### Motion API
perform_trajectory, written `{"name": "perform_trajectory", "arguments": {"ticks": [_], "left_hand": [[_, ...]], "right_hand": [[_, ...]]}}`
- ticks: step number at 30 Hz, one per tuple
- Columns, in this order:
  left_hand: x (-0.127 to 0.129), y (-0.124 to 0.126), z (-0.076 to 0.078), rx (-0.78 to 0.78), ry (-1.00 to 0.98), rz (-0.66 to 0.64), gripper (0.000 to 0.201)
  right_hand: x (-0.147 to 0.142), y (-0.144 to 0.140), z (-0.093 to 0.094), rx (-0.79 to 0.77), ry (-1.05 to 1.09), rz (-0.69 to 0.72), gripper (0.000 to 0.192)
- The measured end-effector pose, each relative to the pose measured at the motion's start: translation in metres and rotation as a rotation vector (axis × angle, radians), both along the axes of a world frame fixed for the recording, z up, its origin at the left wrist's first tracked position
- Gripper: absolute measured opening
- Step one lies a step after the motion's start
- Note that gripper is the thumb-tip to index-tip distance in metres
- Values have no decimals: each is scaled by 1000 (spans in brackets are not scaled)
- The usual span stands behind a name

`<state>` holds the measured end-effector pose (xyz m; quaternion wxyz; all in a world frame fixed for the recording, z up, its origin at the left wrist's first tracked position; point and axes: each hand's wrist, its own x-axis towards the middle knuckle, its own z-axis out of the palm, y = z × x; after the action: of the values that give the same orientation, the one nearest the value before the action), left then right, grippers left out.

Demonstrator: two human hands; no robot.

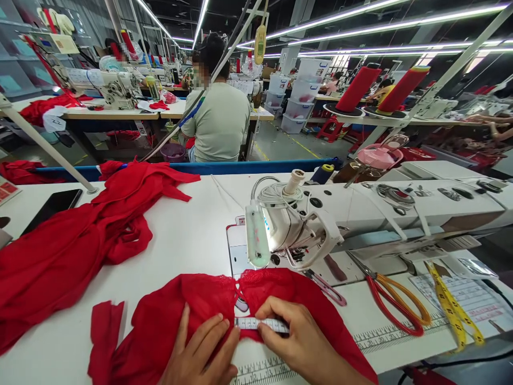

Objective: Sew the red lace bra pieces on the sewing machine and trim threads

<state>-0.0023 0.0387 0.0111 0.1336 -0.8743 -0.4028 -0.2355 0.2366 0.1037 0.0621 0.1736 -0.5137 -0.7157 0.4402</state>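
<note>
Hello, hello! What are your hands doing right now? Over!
Left hand and right hand pinching white measuring strip flat on red lace garment. White sewing machine just behind; red-handled scissors to the right.

White table (188, 240) with red fabric (60, 251), sewing machine (360, 214), scissors (396, 302), phone (52, 208).

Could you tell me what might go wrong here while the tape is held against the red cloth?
The red cloth is loose and wrinkled, so it may shift under the white tape that the left hand and right hand pinch flat. Both hands work close below the sewing machine. The scissors lie open nearby and could snag cloth.
</note>
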Motion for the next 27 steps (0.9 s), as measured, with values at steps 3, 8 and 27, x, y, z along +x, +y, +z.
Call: {"name": "perform_trajectory", "arguments": {"ticks": [3, 8, 27], "left_hand": [[0, 0, 0, 3, 9, 0, 32], [2, 1, 0, 21, 7, 0, 31], [0, 4, -5, 63, 18, -18, 29]], "right_hand": [[-1, -1, 0, 3, -17, -5, 7], [-1, -2, 3, -1, -58, -6, 7], [4, 1, 2, -4, -112, -65, 4]]}}
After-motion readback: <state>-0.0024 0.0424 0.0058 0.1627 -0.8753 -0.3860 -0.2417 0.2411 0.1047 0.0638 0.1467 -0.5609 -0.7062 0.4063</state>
